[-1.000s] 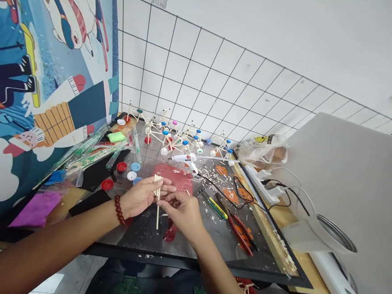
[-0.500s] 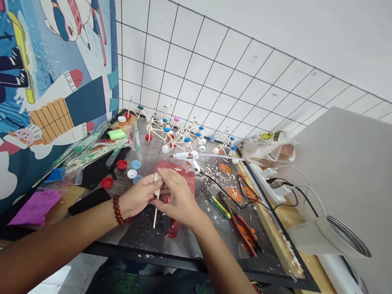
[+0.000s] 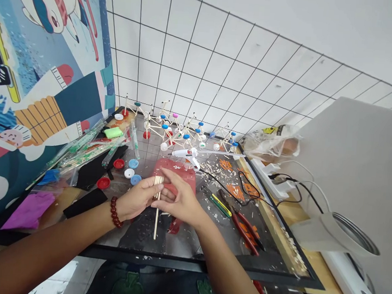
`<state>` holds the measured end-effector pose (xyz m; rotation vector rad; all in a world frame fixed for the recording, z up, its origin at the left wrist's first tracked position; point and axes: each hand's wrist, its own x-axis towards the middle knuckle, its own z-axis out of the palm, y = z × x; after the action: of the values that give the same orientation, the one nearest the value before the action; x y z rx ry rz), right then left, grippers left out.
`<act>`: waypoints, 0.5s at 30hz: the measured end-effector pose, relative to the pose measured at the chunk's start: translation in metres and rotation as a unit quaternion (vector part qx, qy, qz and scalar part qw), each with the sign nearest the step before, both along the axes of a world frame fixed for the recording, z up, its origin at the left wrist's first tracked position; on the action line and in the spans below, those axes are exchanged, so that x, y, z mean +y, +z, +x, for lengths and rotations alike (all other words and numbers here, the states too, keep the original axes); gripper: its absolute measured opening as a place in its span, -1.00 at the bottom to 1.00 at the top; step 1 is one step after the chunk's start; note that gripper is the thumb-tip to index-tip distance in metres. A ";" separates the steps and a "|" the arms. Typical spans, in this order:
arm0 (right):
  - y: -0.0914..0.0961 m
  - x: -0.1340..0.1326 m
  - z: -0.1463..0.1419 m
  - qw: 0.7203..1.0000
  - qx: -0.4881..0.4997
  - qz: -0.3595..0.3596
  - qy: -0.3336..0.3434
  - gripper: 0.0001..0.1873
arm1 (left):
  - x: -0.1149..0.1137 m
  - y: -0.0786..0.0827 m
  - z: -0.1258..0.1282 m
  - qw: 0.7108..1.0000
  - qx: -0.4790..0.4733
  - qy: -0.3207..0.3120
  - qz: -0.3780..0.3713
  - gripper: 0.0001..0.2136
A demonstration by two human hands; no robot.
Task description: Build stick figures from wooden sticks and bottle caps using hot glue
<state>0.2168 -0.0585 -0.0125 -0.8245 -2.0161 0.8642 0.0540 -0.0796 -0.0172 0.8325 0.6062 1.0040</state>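
Well, the left hand (image 3: 138,200) is closed around a small bunch of thin wooden sticks (image 3: 155,225). The sticks stand up and down between the two hands, and their long ends poke out below. The right hand (image 3: 182,200) is pressed up close against the left hand, and its fingers (image 3: 171,181) lie over the top. I cannot tell if the right hand is gripping the sticks too. A red bead bracelet (image 3: 114,212) sits on the left wrist.

The hands and sticks are above a red mat (image 3: 177,169) on a table (image 3: 188,259) with a black edge. Blue, white and red bottle caps (image 3: 133,163) lie just to the left of the mat. Past the hands, a white hot glue gun (image 3: 185,153) lies near small stick models (image 3: 173,129), and its black cord (image 3: 220,189) runs off to the right.

The sticks do not look tied, so if the left hand goes loose, they could slip out and fall among the wood bits on the table. A bump to the cord could tug the glue gun, and then the gun could knock the models. If the gun is hot, a hand that gets too close could be burned. Red pliers (image 3: 244,228) lie nearby too.
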 end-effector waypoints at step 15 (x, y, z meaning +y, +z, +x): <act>0.005 0.002 -0.005 0.943 0.182 -0.278 -0.007 -0.71 | -0.009 -0.004 0.000 0.993 0.076 -0.056 0.066 -0.28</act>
<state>0.2120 -0.0564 -0.0071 -0.8945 -1.4527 1.4958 0.0535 -0.0886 -0.0211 1.0556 0.6202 0.8915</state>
